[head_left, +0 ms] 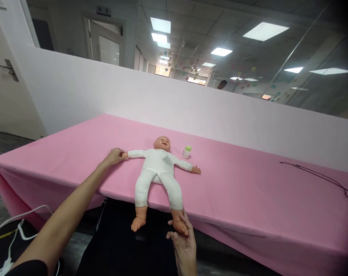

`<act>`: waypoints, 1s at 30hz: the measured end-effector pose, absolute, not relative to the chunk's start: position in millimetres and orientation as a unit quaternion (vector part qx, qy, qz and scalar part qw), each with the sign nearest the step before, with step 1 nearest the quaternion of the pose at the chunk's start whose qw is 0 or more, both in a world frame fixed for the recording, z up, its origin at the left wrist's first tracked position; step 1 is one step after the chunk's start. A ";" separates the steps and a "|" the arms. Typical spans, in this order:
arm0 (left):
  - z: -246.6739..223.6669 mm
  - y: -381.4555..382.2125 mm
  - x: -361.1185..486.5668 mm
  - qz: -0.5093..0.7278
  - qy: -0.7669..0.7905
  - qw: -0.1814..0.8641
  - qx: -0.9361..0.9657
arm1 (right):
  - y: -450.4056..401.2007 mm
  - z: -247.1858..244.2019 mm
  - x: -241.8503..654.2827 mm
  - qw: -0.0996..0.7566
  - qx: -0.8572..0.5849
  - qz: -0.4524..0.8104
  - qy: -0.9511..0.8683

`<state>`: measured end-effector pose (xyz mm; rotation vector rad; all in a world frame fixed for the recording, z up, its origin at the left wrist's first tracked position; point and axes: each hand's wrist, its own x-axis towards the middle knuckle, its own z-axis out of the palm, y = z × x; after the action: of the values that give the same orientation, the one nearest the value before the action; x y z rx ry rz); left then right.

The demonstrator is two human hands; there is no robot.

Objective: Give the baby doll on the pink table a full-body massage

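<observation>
A baby doll (158, 163) in a white cloth suit lies on its back on the pink-covered table, arms spread, lower legs hanging past the near edge. At the doll's hand on the left side of the view, my left hand (115, 156) is closed, its fingers pinching that small hand. My right hand (187, 241) cups the doll's foot on the right from below and beside, fingers partly curled around it. Beside the doll's head and outstretched arm stands a small bottle (187, 152) with a light green cap, apart from both hands.
The pink cloth (243, 191) drapes over the table edge. A thin black cable (320, 175) lies at the right. Behind the table rises a white wall (191, 105) with glass above. White cables (24, 230) are at lower left, and a door (12, 84) is at far left.
</observation>
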<state>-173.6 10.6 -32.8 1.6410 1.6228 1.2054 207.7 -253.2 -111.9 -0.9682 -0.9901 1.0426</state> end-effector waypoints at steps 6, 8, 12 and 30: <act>-20.0 7.6 -157.9 0.551 0.551 0.332 0.532 | -244.8 -76.4 214.1 0.662 -0.434 0.384 -0.475; -12.4 12.1 -146.7 0.599 0.517 0.350 0.501 | -235.4 -64.3 215.9 0.656 -0.427 0.390 -0.485; 2.6 30.2 -112.2 0.672 0.468 0.354 0.452 | -201.3 -39.6 216.4 0.657 -0.360 0.445 -0.491; -19.0 44.2 -28.2 0.713 0.445 0.173 0.513 | -132.5 0.7 207.3 0.573 -0.348 0.545 -0.503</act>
<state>-28.2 44.2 -19.0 1.4553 1.2613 2.0235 207.3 -132.5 0.7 -0.8163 -1.1802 1.2784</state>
